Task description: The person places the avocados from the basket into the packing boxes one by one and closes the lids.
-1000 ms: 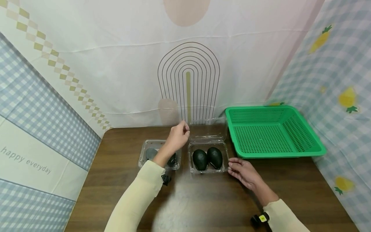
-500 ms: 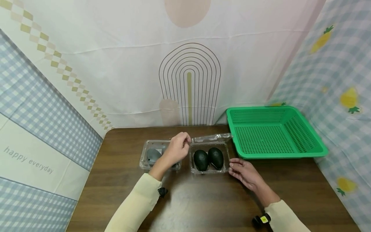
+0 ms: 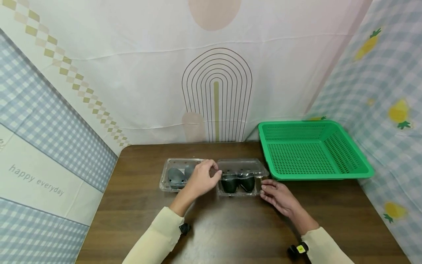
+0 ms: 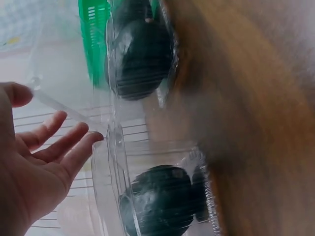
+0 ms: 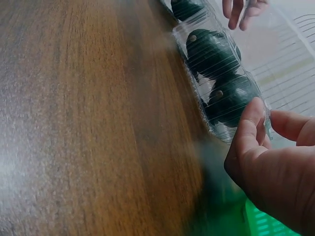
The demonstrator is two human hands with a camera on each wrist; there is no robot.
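Note:
Two dark green avocados (image 3: 229, 185) lie in a clear plastic clamshell box (image 3: 256, 190) on the table. Its hinged lid (image 3: 242, 165) leans forward over them, partly lowered. My left hand (image 3: 203, 179) holds the lid's left edge between thumb and fingers; in the left wrist view, the thumb tip meets the lid's corner. At the box's right side, my right hand (image 3: 278, 196) pinches the rim; the right wrist view shows thumb and forefinger on either side of it. Left of this box stands a second clamshell box (image 3: 166, 183), lid down over avocados (image 3: 176, 175), partly hidden by my left hand.
A green plastic basket (image 3: 296, 157) stands at the back right, close to the open box. Behind the wooden table (image 3: 230, 227) hangs a patterned cloth (image 3: 148, 91). Each wrist carries a small black camera (image 3: 185, 228).
The lid of the right-hand box has swung from upright at the back forward and down over the avocados. My left hand has come down towards me with it; my right hand has stayed put.

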